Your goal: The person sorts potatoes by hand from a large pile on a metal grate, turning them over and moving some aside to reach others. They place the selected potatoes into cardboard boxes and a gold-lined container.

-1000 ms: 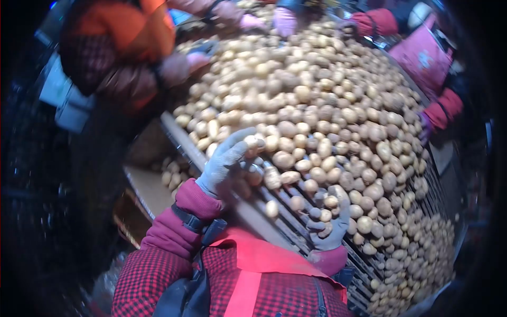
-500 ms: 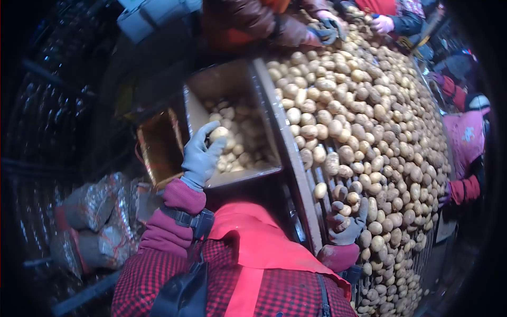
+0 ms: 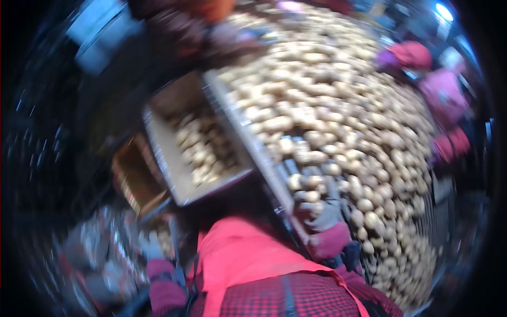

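Observation:
My left hand (image 3: pixel 151 246), in a grey glove, is low on the left beside the potatoes (image 3: pixel 165 240) in a narrow opening there. Its blurred fingers look stretched out, and no potato shows in them. On the slatted sorting table, my right hand (image 3: pixel 323 212), also gloved, is curled around a few potatoes (image 3: pixel 310 196). Many more potatoes (image 3: pixel 369 174) spread over the table beyond it. Ahead of me, a deep box (image 3: pixel 161 153) holds a heap of potatoes against its table-side wall.
A metal edge (image 3: pixel 248 137) divides the box from the sorting table. A smaller yellowish box (image 3: pixel 138 174) stands left of it. Plastic-wrapped sacks (image 3: pixel 92 253) lie at lower left. Other people work along the far side, one in a pink top (image 3: pixel 443 95).
My left hand, which held a potato over the deep box, has swung down and left to the opening by the sacks. My right hand stays at the table edge. The view has turned and blurred.

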